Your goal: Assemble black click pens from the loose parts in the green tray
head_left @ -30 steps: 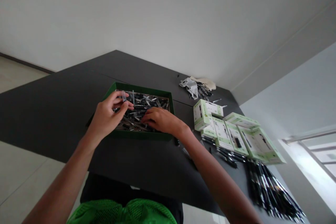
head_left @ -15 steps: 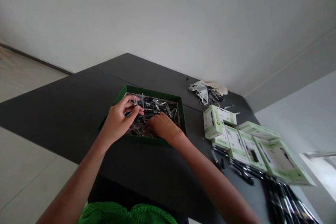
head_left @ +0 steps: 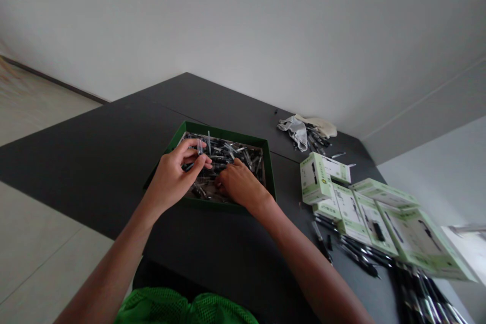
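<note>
A green open box (head_left: 270, 172) sits on the dark table, filled with a jumble of clear and black pen parts (head_left: 218, 151). Over its left side, my left hand (head_left: 176, 172) is closed on a small clear plastic pen part (head_left: 200, 147), held upright between thumb and fingers. My right hand (head_left: 239, 182) reaches down into the box's right half. Its fingers are curled into the pile, and the fingertips are hidden, so what they pinch cannot be made out.
Several green-and-white pen boxes (head_left: 315, 179) stand to the right on the dark table (head_left: 114, 152). Loose pens (head_left: 359, 255) lie in front of them, with a bundle of pens (head_left: 427, 293) at lower right. Gloves (head_left: 298, 129) rest on more pens near the wall.
The whole view has shifted slightly, with the things on the table sitting a little further right. Both hands stay over the box, the left still holding the clear part.
</note>
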A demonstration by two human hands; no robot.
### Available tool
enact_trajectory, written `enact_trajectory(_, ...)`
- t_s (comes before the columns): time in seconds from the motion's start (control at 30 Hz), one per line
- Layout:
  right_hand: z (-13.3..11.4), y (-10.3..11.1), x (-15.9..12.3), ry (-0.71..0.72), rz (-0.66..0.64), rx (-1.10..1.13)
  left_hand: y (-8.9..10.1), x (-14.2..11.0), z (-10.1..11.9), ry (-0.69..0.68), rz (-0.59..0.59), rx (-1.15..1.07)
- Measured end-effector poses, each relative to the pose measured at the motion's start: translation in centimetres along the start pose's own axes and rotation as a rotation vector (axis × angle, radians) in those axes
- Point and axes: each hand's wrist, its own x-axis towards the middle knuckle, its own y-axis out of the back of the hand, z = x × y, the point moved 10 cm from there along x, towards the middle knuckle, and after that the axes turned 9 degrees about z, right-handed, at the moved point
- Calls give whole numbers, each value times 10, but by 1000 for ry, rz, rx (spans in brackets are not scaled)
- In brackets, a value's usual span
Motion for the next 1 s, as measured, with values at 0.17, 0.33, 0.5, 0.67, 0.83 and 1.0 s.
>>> enact_trajectory(0.17, -3, 2, 2, 0, 23, -19, -1, 0, 1, -2, 1, 12)
enact_trajectory(0.33, 1, 4, 3, -34, 89, -38, -2, 0, 2, -5, 4, 26)
enact_trajectory(0.5, 1, 5, 4, -24, 95, -38, -2, 1, 0, -1, 7, 31)
enact_trajectory(0.67, -5, 4, 3, 10, 46, -24, -1, 0, 1, -5, 5, 34)
enact_trajectory(0.83, -2, 3, 2, -17, 33, -31, 0, -1, 1, -13, 16, 21)
enact_trajectory(1.0, 0, 1, 3, -31, 52, -53, -1, -1, 0, -14, 13, 29)
